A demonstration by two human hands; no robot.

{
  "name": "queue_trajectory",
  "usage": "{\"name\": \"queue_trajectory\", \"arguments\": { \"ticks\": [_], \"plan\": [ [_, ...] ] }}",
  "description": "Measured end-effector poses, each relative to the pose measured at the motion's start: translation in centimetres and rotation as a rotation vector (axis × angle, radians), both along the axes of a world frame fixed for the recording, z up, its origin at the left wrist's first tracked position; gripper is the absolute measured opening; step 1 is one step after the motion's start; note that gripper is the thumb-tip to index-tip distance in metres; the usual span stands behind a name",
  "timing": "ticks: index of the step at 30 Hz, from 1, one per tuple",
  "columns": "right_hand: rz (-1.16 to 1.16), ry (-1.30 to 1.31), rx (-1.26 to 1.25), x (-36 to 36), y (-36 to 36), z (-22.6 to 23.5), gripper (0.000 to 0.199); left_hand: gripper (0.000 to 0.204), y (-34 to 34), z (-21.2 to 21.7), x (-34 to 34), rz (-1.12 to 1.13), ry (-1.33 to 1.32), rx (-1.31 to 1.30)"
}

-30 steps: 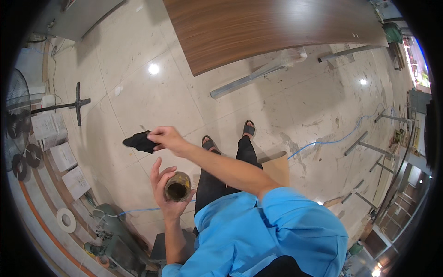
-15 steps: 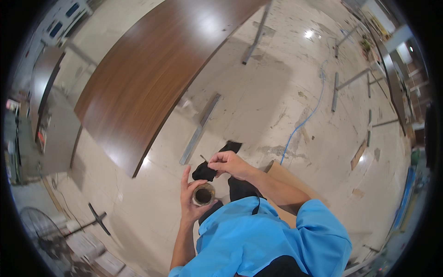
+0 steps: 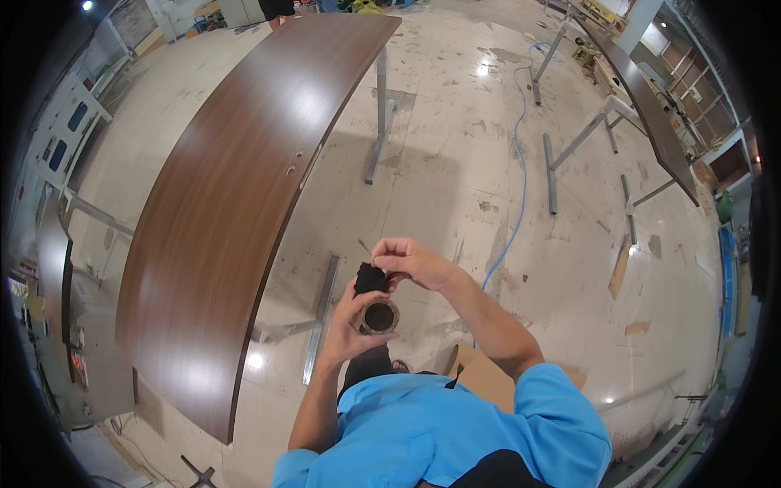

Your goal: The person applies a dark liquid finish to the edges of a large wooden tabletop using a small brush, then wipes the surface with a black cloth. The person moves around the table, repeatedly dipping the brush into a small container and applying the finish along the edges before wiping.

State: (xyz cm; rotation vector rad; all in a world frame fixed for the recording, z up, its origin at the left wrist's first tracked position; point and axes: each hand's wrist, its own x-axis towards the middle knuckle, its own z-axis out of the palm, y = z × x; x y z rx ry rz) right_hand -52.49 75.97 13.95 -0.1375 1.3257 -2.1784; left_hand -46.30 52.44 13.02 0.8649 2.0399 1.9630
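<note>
My left hand (image 3: 351, 327) is closed around a small round open-topped jar (image 3: 392, 306), dark inside, its mouth facing up. Just beyond the jar, my right hand (image 3: 415, 264) pinches a thin stick-like tool (image 3: 364, 245) between thumb and fingertips. One end of this tool pokes out up and to the left; the rest is hidden by my fingers, so its kind is unclear. Something black (image 3: 371, 279) shows between the two hands; I cannot tell whether either touches it. A long brown wood-grain panel (image 3: 236, 154) lies left of my hands, with small holes near its right edge.
Metal stand legs (image 3: 322, 317) reach out from under the panel. Brown cardboard (image 3: 480, 376) lies beside me on the right. A blue hose (image 3: 518, 195) runs over the stained floor. Another dark panel (image 3: 643, 106) rests on stands at the right. A person's legs (image 3: 277, 12) show far off.
My view has swung up, showing more of the far room. Both hands stay together, the jar and thin tool still in them; the jar now sits closer below my right hand.
</note>
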Motion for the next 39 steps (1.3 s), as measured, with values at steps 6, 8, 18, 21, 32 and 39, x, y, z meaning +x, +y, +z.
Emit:
{"name": "queue_trajectory", "arguments": {
  "ticks": [6, 8, 18, 21, 32, 39],
  "plan": [
    [-0.19, -0.058, 0.029, -11.4, 8.1, 1.2, 0.014, 0.069, 5.3, -0.2, -14.2, -0.023, -0.109, 0.062],
    [-0.406, -0.005, 0.174, -14.6, 10.9, 1.0, 0.014, 0.068, 7.3, -0.1, -19.0, -0.039, -0.086, 0.045],
    [-0.884, 0.118, 0.378, -27.5, 27.3, -0.7, 0.012, 0.075, 19.4, -2.2, -39.6, 0.161, -0.072, -0.017],
    [-0.811, 0.142, 0.508, -34.8, 30.7, -0.8, 0.011, 0.075, 23.4, -2.3, -44.9, 0.289, -0.109, -0.013],
    [-0.472, 0.457, 0.621, -57.2, 36.9, 6.2, 0.011, 0.07, 35.9, -1.2, -61.6, 0.628, -0.134, -0.048],
    [-0.559, 0.688, 0.737, -68.3, 39.7, 5.6, 0.017, 0.07, 42.2, -3.9, -73.7, 0.561, -0.025, -0.096]
  ]
}}
